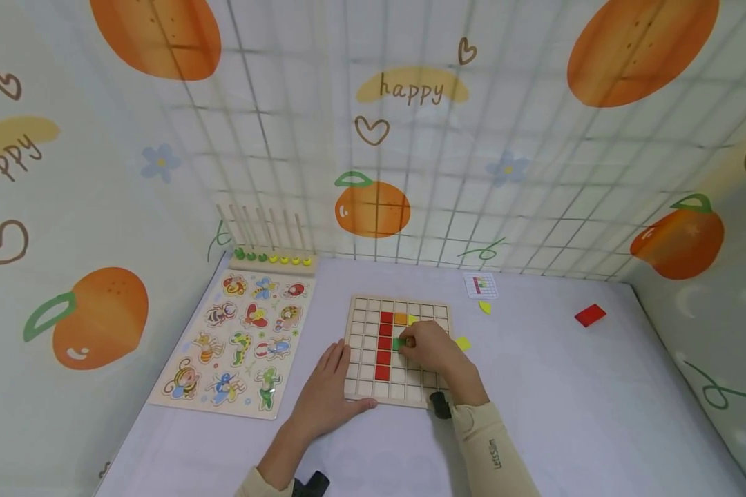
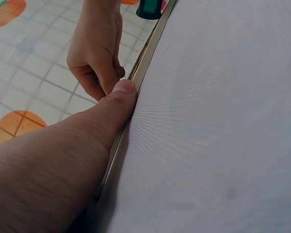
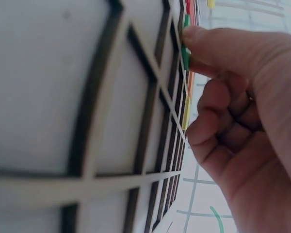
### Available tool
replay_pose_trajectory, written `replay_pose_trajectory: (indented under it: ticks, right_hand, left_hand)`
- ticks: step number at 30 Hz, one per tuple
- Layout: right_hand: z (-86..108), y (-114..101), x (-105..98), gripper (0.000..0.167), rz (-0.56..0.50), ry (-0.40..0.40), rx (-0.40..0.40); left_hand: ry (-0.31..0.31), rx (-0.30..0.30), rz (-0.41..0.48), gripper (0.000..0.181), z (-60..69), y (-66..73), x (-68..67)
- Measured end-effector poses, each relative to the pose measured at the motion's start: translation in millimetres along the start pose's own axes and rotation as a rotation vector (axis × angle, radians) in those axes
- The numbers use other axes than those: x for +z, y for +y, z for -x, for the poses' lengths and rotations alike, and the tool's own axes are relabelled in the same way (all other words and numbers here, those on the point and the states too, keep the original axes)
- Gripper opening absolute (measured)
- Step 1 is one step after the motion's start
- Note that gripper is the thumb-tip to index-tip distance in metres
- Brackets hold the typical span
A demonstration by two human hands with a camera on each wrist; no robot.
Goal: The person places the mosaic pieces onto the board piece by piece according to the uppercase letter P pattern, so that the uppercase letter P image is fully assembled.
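Observation:
A wooden grid board (image 1: pixel 363 390) lies on the table with a column of red square tiles (image 1: pixel 383 343) in it. An orange tile (image 1: pixel 400 319) and a yellow tile (image 1: pixel 413 319) sit beside the top red one. My right hand (image 1: pixel 434 351) pinches a green tile (image 3: pixel 185 60) at a cell just right of the red column. My left hand (image 1: pixel 329 397) steadies the board, its straight fingers along the left edge and its thumb (image 2: pixel 122 92) against the front edge. The right palm hides part of the board in the head view.
Left of the board lies an insect picture puzzle (image 1: pixel 242 345), with a pegged wooden stand (image 1: pixel 273 261) behind it. A pattern card (image 1: pixel 481 285), a yellow leaf-shaped piece (image 1: pixel 485 307), a yellow piece (image 1: pixel 463 343) and a red piece (image 1: pixel 590 315) lie to the right.

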State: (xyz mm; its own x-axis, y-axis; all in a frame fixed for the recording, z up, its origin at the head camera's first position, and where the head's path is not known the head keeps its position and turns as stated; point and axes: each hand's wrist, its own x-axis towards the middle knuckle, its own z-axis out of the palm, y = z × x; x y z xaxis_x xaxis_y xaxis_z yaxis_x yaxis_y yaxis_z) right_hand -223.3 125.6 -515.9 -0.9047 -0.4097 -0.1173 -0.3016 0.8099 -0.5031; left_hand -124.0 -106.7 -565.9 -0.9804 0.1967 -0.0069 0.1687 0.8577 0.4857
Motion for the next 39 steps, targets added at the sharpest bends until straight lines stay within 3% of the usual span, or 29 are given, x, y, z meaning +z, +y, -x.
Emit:
replay_pose_trajectory:
  ticks: [14,21,39]
  right_hand:
    - [-1.1,1,2,0.016,-0.016,0.016,-0.007]
    - [0.5,6,1,0.023,-0.016,0.037,-0.015]
    - [40.2,63,-33,0.037,-0.082,0.151,0.130]
  left_hand:
    - [-0.009,-0.010,0.006,0.121,0.2,0.3,0.1]
    - [-0.006,-0.008,0.000,0.121,0.0,-0.5,1.1]
    - [-0.001,-0.001,0.021,0.121,0.4,1.2,0.0]
